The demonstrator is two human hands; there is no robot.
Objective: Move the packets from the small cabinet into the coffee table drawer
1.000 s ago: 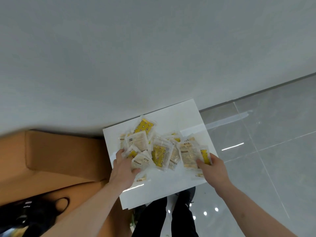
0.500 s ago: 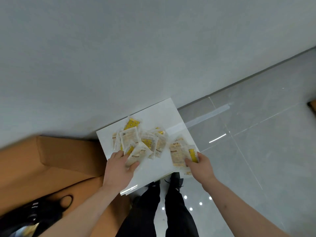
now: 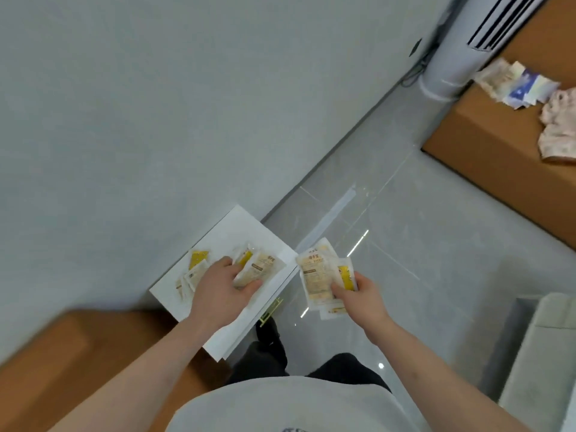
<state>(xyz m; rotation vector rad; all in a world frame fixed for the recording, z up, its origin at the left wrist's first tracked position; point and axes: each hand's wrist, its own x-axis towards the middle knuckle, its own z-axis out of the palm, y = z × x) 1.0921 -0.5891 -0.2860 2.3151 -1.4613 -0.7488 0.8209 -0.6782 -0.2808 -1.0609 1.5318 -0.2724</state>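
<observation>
left hand (image 3: 223, 285) was on the small white cabinet top (image 3: 237, 232), fingers curled around a clump of packets (image 3: 258, 268), thumb hooked under the near edge of the clump. a few loose packets (image 3: 196, 268) lay just left of that hand, flat on the top, one with a yellow face (image 3: 199, 257) at the far side. right hand (image 3: 363, 296) was off the cabinet to the right, over the grey tiled floor (image 3: 420, 244), pinching a fanned bundle of packets (image 3: 321, 274) between thumb and fingers; bundle was clear of the cabinet edge, not touching it. packets were clear or white with yellow print. a gold handle (image 3: 271, 310) showed on the cabinet's near front; couldn't tell whether that front was open. no packets seen inside any compartment, all of them were on the top or in hand. far right: brown surface (image 3: 486, 141) with a blurred heap of wrappers (image 3: 517, 82) on it, beside a white standing unit (image 3: 448, 63). brown furniture (image 3: 78, 353) sat near left of the cabinet.
</observation>
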